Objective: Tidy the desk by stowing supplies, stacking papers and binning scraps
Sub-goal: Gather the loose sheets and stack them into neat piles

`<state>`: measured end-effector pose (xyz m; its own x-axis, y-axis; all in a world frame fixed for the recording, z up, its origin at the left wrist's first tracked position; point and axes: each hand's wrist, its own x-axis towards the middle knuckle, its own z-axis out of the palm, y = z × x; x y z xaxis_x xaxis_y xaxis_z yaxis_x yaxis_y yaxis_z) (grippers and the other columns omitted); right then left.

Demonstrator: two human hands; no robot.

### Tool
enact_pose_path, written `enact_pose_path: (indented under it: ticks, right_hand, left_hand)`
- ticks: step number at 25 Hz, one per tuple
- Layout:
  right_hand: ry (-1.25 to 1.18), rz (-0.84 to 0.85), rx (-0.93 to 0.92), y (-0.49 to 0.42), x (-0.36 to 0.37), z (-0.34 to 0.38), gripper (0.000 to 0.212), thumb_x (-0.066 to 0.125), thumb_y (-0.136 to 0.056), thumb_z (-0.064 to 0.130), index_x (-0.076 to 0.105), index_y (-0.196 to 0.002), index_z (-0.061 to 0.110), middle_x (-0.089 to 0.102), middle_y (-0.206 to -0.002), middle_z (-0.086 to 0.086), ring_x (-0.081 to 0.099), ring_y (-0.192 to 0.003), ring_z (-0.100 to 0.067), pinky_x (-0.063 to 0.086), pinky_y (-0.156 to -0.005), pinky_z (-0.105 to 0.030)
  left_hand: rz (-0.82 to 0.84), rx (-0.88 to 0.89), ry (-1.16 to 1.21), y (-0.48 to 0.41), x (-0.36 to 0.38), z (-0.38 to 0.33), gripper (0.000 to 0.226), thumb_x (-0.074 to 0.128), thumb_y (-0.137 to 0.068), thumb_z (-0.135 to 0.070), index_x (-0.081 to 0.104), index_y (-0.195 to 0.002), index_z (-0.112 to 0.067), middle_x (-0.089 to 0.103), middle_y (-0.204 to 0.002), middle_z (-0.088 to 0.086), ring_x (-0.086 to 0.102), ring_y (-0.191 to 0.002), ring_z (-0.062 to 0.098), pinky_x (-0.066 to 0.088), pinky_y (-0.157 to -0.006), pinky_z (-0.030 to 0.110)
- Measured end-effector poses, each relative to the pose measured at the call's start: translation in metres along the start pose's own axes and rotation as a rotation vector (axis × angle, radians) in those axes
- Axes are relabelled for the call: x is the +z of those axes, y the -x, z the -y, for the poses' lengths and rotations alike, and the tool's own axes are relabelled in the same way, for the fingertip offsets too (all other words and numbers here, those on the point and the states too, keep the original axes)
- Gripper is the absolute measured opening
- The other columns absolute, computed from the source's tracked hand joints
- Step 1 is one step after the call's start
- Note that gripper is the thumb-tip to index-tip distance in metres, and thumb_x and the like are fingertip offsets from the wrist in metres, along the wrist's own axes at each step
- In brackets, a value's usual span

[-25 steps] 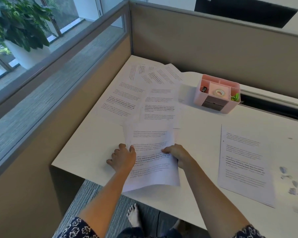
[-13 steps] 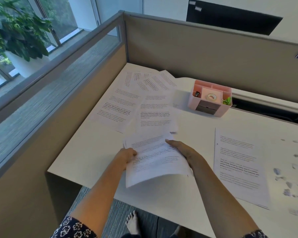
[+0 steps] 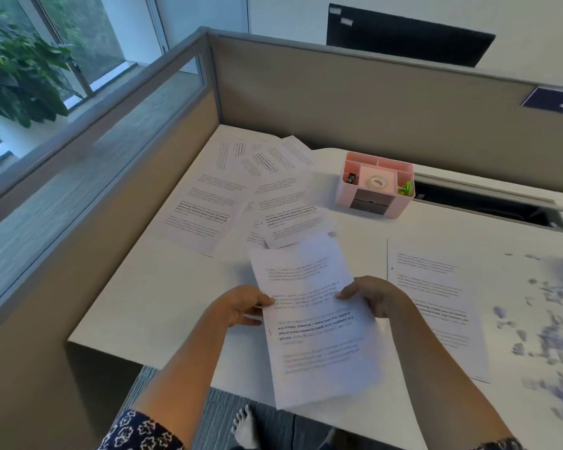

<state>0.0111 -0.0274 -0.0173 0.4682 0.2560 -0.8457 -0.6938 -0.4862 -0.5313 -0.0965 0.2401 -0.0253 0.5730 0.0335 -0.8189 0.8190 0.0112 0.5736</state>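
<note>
Nearest: held paper (image 3: 312,336) is hanging out past the near edge of the desk (image 3: 163,306), lifted off the surface and skewed. Can't tell if it's one sheet or a thin bundle.

Left hand (image 3: 241,306) is pinching its left edge, thumb on top, fingers curled under. Right hand (image 3: 374,297) is gripping the right edge the same way. The two-sided grip is probably holding the page flat and steerable; with one hand it would be drooping.

Judgement: the stacking step is under way, and the held paper is likely serving as the start of the pile.

Just right of the right hand, a single printed sheet (image 3: 436,306) is lying flat on the desk, partly hidden under the right forearm. Further right, scraps (image 3: 546,336) are lying scattered and blurred, not yet binned. No bin is showing.

Past the hands, loose sheets (image 3: 205,216) are lying fanned and overlapping across the left-back of the desk at mixed angles. Each is probably going to need squaring before joining the pile.

Right of them, the pink organiser (image 3: 376,203) is sitting near the partition (image 3: 371,102). It is holding a tape roll (image 3: 376,182) in the middle, green clips (image 3: 407,189) at the right end and a small dark item at the left. The supplies part is looking done, as far as this view shows.

Risk: pulling one overlapped sheet could be dragging its neighbours along.
</note>
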Motion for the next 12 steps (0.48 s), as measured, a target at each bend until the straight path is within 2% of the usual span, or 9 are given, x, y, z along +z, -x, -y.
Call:
enact_pose_path:
  ticks: [4,8,12]
  right_hand:
    - [-0.033,-0.052,-0.112,0.008,-0.002,0.004,0.037,0.076,-0.075,0.002,0.066,-0.111,0.005,0.071,-0.108,-0.012,0.066,-0.1,-0.031,0.056,-0.087,-0.046]
    - [-0.135,-0.056,-0.316,0.015,0.001,0.019,0.027,0.07,-0.08,0.0,0.067,-0.106,0.009,0.072,-0.109,-0.009,0.068,-0.098,-0.028,0.056,-0.08,-0.039]
    - [-0.211,-0.081,-0.521,0.025,0.009,0.043,0.025,0.065,-0.081,-0.003,0.07,-0.102,0.007,0.072,-0.11,-0.013,0.069,-0.098,-0.032,0.057,-0.078,-0.041]
  left_hand:
    - [-0.047,0.198,0.07,-0.001,0.012,-0.021,0.03,0.058,-0.089,-0.007,0.06,-0.119,-0.008,0.071,-0.106,0.01,0.068,-0.093,0.025,0.056,-0.073,0.034]
    - [-0.097,0.375,0.247,0.005,0.015,-0.039,0.034,0.054,-0.088,-0.003,0.06,-0.121,-0.006,0.072,-0.107,0.011,0.07,-0.092,0.03,0.059,-0.075,0.04]
    - [-0.154,0.551,0.348,0.025,0.014,-0.061,0.04,0.06,-0.073,-0.01,0.064,-0.113,-0.008,0.073,-0.098,0.011,0.072,-0.079,0.024,0.058,-0.063,0.033]
